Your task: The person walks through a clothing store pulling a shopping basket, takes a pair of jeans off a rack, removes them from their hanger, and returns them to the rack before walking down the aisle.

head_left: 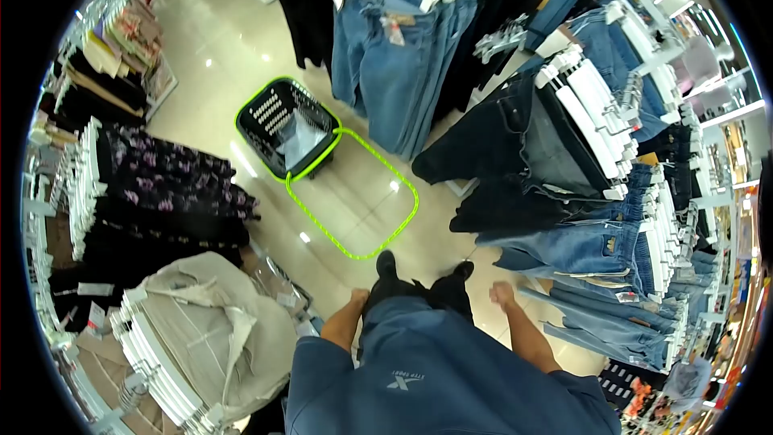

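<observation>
My left hand [355, 300] hangs beside my left thigh, near the dark trousers; its fingers are too small and hidden to make out. To the right of my legs, my right hand [502, 294] is curled closed, with nothing visible in it. It is nearest to the hanging blue jeans [580, 254] but apart from them. Ahead on the floor stands a black shopping basket [270, 113] with a bright green rim. A clear plastic-like item [306, 141] lies inside it. The basket's long green handle [415, 213] extends toward my feet, and neither hand touches it.
Racks of jeans on white hangers [592, 117] line the right side, with more jeans [394, 56] hanging ahead. On the left hang a floral dark garment [173, 173] and beige garments [225, 330]. A shiny tiled floor [217, 24] runs between the racks.
</observation>
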The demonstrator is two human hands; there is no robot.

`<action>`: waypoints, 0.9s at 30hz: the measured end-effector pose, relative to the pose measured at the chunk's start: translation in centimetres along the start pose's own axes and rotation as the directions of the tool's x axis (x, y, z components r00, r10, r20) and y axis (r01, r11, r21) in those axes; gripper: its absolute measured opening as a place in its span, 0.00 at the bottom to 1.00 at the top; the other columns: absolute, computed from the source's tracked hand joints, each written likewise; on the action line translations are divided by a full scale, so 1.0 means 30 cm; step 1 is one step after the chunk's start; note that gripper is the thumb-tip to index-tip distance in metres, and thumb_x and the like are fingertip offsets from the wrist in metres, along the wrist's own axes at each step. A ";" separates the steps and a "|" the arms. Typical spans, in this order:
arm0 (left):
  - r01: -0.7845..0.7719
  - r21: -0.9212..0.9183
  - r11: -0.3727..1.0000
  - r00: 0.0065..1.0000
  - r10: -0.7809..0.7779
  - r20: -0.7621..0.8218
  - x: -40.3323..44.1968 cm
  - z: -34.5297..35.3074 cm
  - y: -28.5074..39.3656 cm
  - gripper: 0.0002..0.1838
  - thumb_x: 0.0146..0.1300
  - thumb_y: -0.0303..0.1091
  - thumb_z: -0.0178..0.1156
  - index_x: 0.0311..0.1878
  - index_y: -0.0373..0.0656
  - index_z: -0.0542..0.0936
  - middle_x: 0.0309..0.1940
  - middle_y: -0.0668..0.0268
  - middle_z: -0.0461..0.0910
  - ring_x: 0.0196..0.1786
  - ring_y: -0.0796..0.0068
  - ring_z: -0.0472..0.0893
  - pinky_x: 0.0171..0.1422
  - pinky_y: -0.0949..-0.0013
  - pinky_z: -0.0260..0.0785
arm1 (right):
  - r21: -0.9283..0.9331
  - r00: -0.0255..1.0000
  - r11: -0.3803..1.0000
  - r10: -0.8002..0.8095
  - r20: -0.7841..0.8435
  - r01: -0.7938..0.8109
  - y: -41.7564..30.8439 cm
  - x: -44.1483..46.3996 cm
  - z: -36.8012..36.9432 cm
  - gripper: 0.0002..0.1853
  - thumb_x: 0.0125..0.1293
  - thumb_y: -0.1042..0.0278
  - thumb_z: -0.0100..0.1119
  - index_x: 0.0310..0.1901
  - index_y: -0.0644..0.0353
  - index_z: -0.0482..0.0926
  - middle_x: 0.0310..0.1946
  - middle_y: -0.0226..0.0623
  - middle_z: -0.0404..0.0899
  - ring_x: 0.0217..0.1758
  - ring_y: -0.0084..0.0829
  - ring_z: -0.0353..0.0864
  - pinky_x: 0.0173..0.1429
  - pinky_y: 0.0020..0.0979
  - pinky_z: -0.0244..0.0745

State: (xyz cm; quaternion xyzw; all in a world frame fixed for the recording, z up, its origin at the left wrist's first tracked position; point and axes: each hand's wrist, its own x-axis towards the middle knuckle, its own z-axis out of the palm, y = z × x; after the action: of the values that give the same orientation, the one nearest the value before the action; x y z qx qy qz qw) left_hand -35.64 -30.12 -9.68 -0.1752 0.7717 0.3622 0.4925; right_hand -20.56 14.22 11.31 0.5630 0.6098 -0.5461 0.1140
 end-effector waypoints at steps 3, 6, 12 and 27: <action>-0.179 0.149 0.972 0.982 0.186 -0.030 0.009 0.060 0.093 0.20 0.55 0.44 0.52 0.31 0.34 0.82 0.37 0.44 0.80 0.44 0.44 0.80 0.47 0.52 0.71 | -0.024 0.996 0.999 -0.042 0.080 0.044 -0.168 0.052 0.071 0.12 0.67 0.63 0.47 0.47 0.59 0.73 0.34 0.38 0.78 0.32 0.30 0.77 0.36 0.30 0.75; -0.368 0.143 0.919 0.903 0.389 -0.180 0.011 0.114 0.188 0.20 0.54 0.46 0.59 0.33 0.34 0.78 0.33 0.41 0.79 0.40 0.44 0.79 0.47 0.49 0.70 | -0.064 0.982 0.991 -0.107 0.155 0.118 -0.292 0.016 0.222 0.14 0.69 0.65 0.44 0.52 0.61 0.71 0.39 0.42 0.80 0.37 0.33 0.80 0.40 0.32 0.77; -0.255 0.201 0.946 0.813 0.323 -0.485 -0.148 0.067 0.440 0.17 0.52 0.26 0.55 0.47 0.36 0.70 0.50 0.45 0.69 0.53 0.44 0.70 0.58 0.50 0.65 | -0.307 0.821 0.875 -0.159 0.548 0.374 -0.295 -0.130 0.510 0.14 0.69 0.62 0.47 0.49 0.62 0.73 0.38 0.38 0.79 0.37 0.28 0.79 0.40 0.28 0.76; -0.057 0.291 0.955 0.996 0.073 -0.045 -0.026 -0.040 0.659 0.33 0.50 0.44 0.59 0.57 0.42 0.60 0.58 0.50 0.69 0.64 0.53 0.67 0.70 0.42 0.47 | -0.372 0.978 0.928 0.080 0.194 -0.003 -0.211 -0.078 0.090 0.14 0.67 0.65 0.47 0.49 0.63 0.73 0.38 0.41 0.80 0.35 0.29 0.79 0.39 0.29 0.76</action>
State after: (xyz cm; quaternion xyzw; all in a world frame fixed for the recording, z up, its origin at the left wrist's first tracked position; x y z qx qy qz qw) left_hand -48.43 -17.69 -1.05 -0.0858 0.8350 0.2566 0.4791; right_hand -26.18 12.24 15.46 0.4850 0.6744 -0.4743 0.2917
